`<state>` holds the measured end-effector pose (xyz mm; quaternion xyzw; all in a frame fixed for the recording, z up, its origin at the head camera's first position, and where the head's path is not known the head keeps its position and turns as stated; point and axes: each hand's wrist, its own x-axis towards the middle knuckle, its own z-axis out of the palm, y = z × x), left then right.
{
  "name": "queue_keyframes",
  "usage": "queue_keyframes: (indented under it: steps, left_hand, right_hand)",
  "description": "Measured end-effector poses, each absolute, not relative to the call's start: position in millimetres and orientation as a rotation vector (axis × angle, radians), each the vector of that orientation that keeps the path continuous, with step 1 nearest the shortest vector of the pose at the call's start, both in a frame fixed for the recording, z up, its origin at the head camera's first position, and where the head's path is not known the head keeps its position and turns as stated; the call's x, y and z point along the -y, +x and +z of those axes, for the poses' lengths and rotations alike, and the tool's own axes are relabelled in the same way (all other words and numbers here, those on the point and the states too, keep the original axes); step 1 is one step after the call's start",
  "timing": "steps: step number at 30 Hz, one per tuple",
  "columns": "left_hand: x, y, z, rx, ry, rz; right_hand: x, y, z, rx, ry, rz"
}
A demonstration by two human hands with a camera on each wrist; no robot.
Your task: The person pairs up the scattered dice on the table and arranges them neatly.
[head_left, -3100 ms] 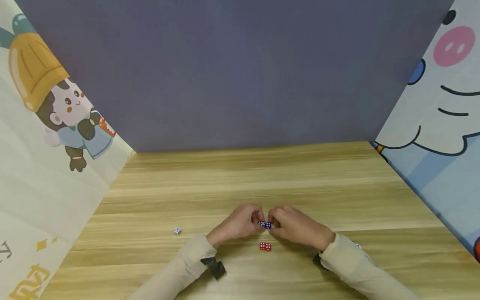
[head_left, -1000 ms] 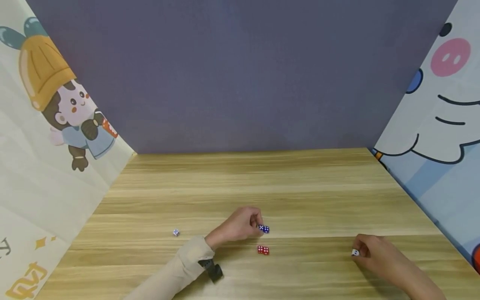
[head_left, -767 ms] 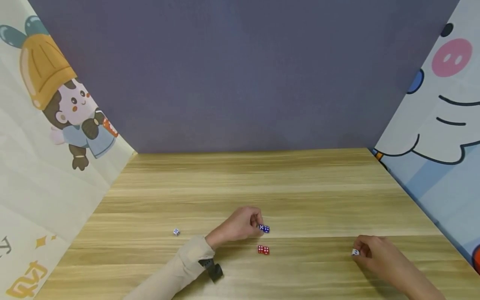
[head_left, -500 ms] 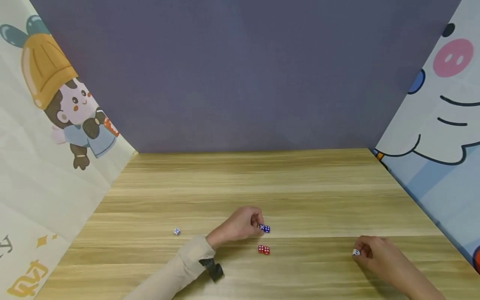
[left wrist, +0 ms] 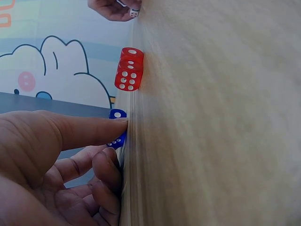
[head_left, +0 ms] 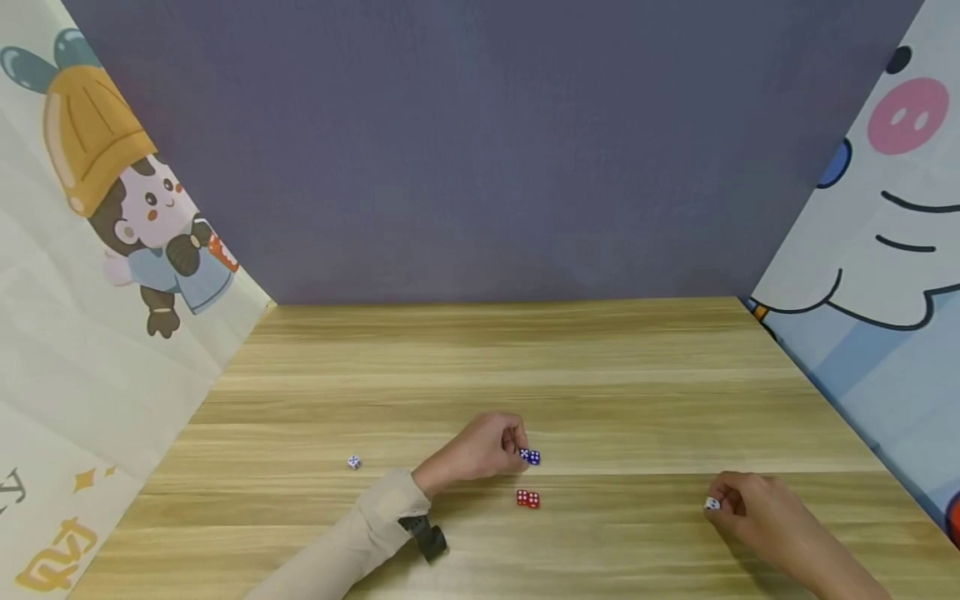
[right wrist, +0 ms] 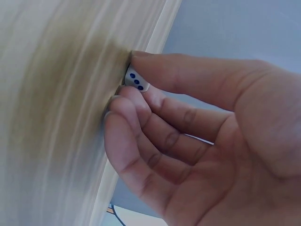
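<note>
Near the middle of the table, my left hand (head_left: pixel 480 447) pinches the left one of two blue dice (head_left: pixel 534 457) that sit side by side. In the left wrist view, thumb and finger close around the blue die (left wrist: pixel 117 114) at the tabletop. Two red dice (head_left: pixel 528 499) lie together just nearer to me. Far to the right, my right hand (head_left: pixel 768 517) pinches a white die (head_left: pixel 712 504) with blue pips between thumb and finger. The right wrist view shows three pips on the white die (right wrist: pixel 135 80), low against the wood.
Another white die (head_left: pixel 354 462) lies left of the left hand on the wooden table (head_left: pixel 480 358). A dark grey panel (head_left: pixel 480 150) rises behind the table. Printed cartoon cloths border it at left and right.
My right hand has let go of the blue dice, moved right and taken hold of the white die there. My left hand stays at the blue dice. The last second shows no visible motion.
</note>
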<state>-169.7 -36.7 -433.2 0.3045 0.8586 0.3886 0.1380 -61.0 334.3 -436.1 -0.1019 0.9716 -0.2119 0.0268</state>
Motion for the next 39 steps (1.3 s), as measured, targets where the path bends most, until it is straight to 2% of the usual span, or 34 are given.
queue_keyframes:
  steps: [24,39]
  left_hand:
    - [37,-172,-431,-2.498,0.886,1.133]
    - [36,-170,-437,-2.51,0.881,1.133]
  right_hand:
    - [-312,-75,-415,-3.009,-0.316,-0.553]
    - [-280,-94,-391,-3.025,-0.519,-0.485]
